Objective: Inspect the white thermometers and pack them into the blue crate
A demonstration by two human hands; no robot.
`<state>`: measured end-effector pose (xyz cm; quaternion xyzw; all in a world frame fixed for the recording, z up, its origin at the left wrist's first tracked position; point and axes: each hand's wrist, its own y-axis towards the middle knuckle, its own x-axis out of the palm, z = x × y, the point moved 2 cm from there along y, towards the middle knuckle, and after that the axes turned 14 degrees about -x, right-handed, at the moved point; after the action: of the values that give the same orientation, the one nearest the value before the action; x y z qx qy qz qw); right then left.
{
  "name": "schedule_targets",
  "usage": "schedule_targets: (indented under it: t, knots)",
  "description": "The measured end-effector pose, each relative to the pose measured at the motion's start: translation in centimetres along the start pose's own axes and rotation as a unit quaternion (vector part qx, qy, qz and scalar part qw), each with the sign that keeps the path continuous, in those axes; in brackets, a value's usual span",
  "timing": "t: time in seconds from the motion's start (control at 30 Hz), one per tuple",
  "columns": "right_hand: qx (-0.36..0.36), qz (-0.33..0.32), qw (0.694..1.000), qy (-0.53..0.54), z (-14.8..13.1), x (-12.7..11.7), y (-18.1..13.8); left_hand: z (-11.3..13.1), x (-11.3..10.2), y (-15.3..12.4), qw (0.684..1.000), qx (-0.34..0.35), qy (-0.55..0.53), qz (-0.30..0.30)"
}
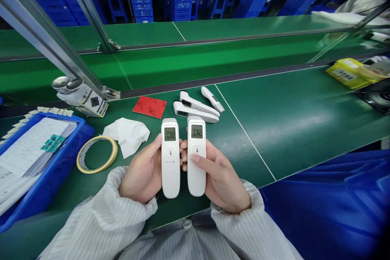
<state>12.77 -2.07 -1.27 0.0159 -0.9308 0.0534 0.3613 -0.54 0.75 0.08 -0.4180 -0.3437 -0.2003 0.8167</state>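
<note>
My left hand (144,170) is closed around a white infrared thermometer (170,174), held upright with its screen facing me. A second white infrared thermometer (196,176) is in my right hand (224,174), whose thumb lies over its front just below the thermometer-symbol button. Both small screens are lit and seem to read "CA2". The two devices are side by side with a narrow gap, and fingertips show between them. Just beyond them on the green bench lie three more white thermometers (196,113), two close together and one slightly apart.
To the left are a white cloth (131,135), a roll of tape (79,158), a red card (149,107) and a blue tray (39,195) with papers. A white bottle with a metal top (79,95) stands by the metal post. A yellow bin (350,74) sits far right.
</note>
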Motion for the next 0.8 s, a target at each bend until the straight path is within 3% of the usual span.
schedule_targets:
  t: [0.3, 0.6, 0.8]
  knots:
    - [-0.012, -0.039, 0.999, -0.014, -0.6, 0.1, -0.4, 0.1, 0.2, -0.2, 0.999, 0.014, -0.015, -0.032]
    - [-0.012, 0.016, 1.000, -0.012, -0.4, 0.6, -0.2, 0.2, 0.1, -0.5, 1.000, 0.003, -0.007, -0.016]
    - [-0.035, 0.028, 0.997, 0.067, -2.4, 1.3, 0.1, -0.2, -0.4, -0.3, 0.998, -0.012, 0.001, 0.068]
